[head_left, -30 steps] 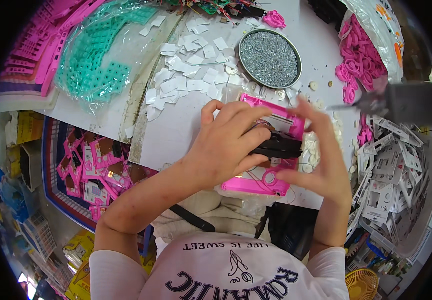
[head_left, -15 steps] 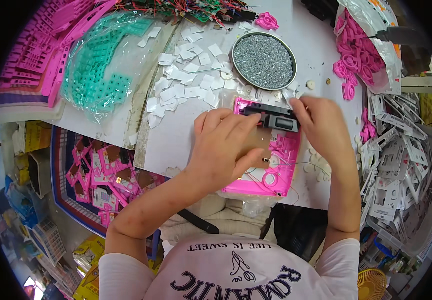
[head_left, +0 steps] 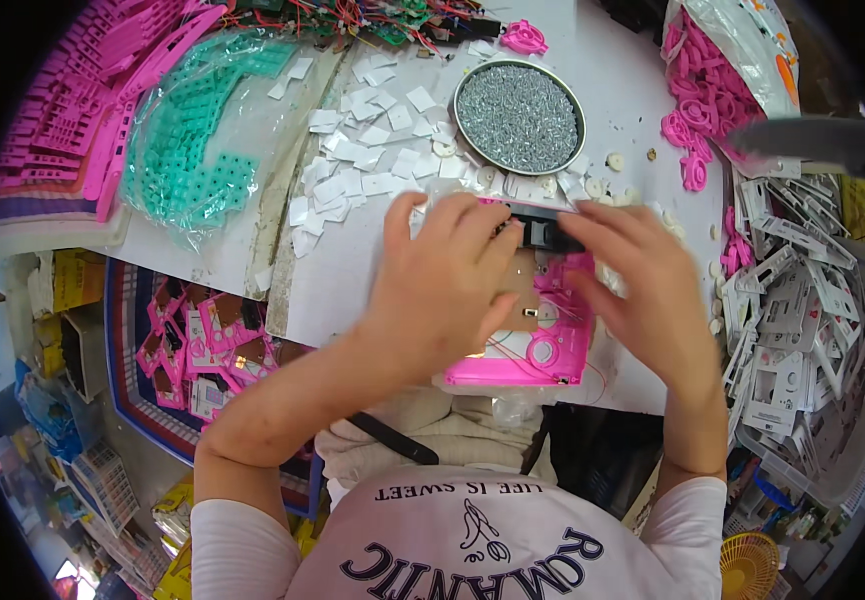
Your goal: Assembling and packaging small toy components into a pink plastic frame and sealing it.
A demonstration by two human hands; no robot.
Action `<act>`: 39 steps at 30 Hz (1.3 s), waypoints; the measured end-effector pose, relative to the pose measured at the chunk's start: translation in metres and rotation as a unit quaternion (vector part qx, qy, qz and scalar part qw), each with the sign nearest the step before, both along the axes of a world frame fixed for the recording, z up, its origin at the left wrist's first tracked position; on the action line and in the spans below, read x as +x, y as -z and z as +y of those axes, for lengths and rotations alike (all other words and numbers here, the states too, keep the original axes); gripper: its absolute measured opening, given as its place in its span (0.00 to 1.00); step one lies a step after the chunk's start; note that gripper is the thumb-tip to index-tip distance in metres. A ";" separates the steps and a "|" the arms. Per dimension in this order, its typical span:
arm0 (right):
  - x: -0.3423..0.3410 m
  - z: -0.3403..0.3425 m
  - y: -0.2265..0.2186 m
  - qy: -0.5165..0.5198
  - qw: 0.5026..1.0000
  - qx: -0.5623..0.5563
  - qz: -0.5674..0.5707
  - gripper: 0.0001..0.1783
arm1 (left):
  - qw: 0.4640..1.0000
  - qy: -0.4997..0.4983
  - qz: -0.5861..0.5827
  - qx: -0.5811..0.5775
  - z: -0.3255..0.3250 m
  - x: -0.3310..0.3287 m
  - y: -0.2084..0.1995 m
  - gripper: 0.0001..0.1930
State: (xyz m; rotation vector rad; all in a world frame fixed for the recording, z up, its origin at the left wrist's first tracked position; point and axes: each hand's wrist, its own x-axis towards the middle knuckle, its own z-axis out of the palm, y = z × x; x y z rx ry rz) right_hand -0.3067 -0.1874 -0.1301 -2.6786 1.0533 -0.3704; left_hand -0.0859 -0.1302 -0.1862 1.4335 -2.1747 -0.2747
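Note:
A pink plastic casing (head_left: 575,345) lies on the white table before me, with a brown circuit board (head_left: 525,290) and thin wires inside. Across its far end sits a black plastic part (head_left: 538,232). My left hand (head_left: 438,275) reaches over the casing's left side, its fingertips bent onto the black part and its thumb over the board. At the right end of the black part are the fingers of my right hand (head_left: 638,275), slightly blurred, with the thumb apart over the casing. My left hand hides the casing's left side.
Beyond the casing stands a round tray of small screws (head_left: 473,125). White square pieces (head_left: 363,155) lie scattered to its left, near bagged green parts (head_left: 188,150). Pink parts (head_left: 708,90) spill from a bag at right, above stacked white panels (head_left: 793,330). A crate of pink assemblies (head_left: 203,340) stands lower left.
My right hand has come from the casing's far right corner leftward and nearer, its fingers now on the black part. The black part's raised section appears shifted slightly left. My left hand stays over it.

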 end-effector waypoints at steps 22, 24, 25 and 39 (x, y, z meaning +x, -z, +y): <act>0.005 -0.049 -0.034 0.026 0.798 0.211 -0.563 0.31 | 0.987 0.059 -0.148 -0.020 -0.155 0.006 0.031 0.09; 0.017 -0.039 -0.040 0.126 0.813 0.162 -0.545 0.31 | 0.986 0.066 -0.154 -0.002 -0.157 0.005 0.028 0.08; 0.023 -0.034 -0.042 0.176 0.816 0.138 -0.533 0.31 | 0.989 0.059 -0.124 -0.053 -0.155 0.008 0.027 0.08; 0.009 -0.006 -0.034 -0.105 0.728 0.290 -0.613 0.15 | 0.971 0.115 0.207 0.036 -0.041 -0.027 -0.016 0.04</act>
